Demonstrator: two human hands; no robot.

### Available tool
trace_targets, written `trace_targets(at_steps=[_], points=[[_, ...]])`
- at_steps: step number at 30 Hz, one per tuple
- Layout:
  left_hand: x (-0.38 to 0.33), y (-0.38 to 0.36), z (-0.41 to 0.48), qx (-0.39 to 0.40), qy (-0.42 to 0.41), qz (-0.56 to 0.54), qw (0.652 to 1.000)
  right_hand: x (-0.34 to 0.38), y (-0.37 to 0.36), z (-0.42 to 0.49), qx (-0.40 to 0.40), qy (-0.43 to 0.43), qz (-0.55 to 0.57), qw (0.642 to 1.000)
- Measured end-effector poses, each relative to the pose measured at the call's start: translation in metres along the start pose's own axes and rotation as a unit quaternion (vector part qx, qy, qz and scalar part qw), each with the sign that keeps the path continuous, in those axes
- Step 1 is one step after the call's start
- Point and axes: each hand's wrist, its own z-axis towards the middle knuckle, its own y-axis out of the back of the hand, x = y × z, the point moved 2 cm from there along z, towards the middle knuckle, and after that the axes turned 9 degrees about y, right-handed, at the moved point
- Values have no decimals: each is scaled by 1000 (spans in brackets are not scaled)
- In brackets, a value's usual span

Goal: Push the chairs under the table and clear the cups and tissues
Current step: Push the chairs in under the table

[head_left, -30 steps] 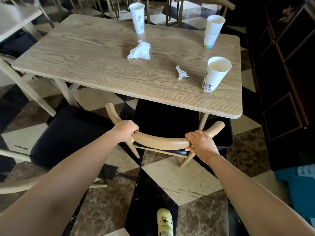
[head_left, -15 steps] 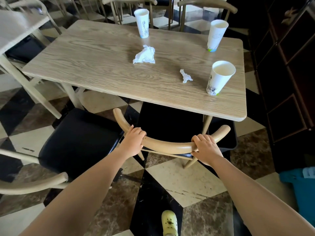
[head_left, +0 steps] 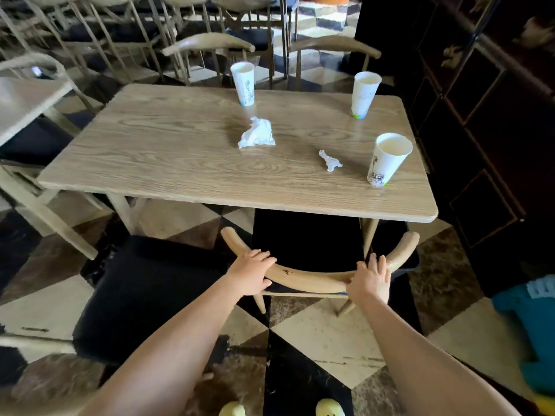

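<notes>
- Whereas both hands were wrapped round the chair backrest (head_left: 312,279) a second ago, the left hand (head_left: 250,273) and right hand (head_left: 371,280) now lie on it with fingers spread and loosened, palms pressing rather than gripping; neither holds anything.
- Since then the chair has travelled forward: its dark seat (head_left: 306,238) now sits partly beneath the near edge of the table (head_left: 180,163), by the near right corner.
- Judgement: this chair's push is close to complete. A second chair (head_left: 141,292) at the near left remains well out from the table.
- Backrest orientation: its long axis runs parallel to the table's near edge; its curved ends point toward the table.
- Three cups remain upright: far edge centre (head_left: 244,84), far right corner (head_left: 364,94), near right corner (head_left: 389,159).
- Two tissues lie uncleared: the large one (head_left: 257,133) mid-table, the small one (head_left: 329,160) between it and the near right cup.
</notes>
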Motion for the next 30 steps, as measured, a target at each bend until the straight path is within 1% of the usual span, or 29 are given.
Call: trace_targets(at_steps=[2,5,7,9,12,14,17,19,22,24,27,30], points=[[17,1,-4,16,-3,-5,1000,21,-6,-16,-12,-32,19,999],[35,2,-19,38,-29,-4,999,55,-14,-42,-26,-72,52,996],[44,2,-32,57,-32,-9,998,76,-18,-56,-38,-79,81,993],[57,2,-46,85,-34,-8,996,93,-22,-71,-25,-81,113,990],[77,1,-67,129,-24,-2,991,110,-29,-86,49,-56,140,987],[91,0,-86,154,-15,14,988,127,-32,-96,125,-22,138,982],[116,-12,-114,178,-5,30,984,153,-39,-117,238,24,97,966],[134,-22,-140,180,8,27,983,169,-43,-132,285,65,57,955],[159,-42,-185,180,39,13,983,190,-52,-154,317,119,14,941],[175,-62,-215,190,52,1,980,206,-59,-174,337,138,15,931],[197,-92,-256,174,76,-43,981,234,-71,-204,356,137,58,923],[223,-119,-284,172,99,-49,979,264,-85,-228,366,131,79,918]])
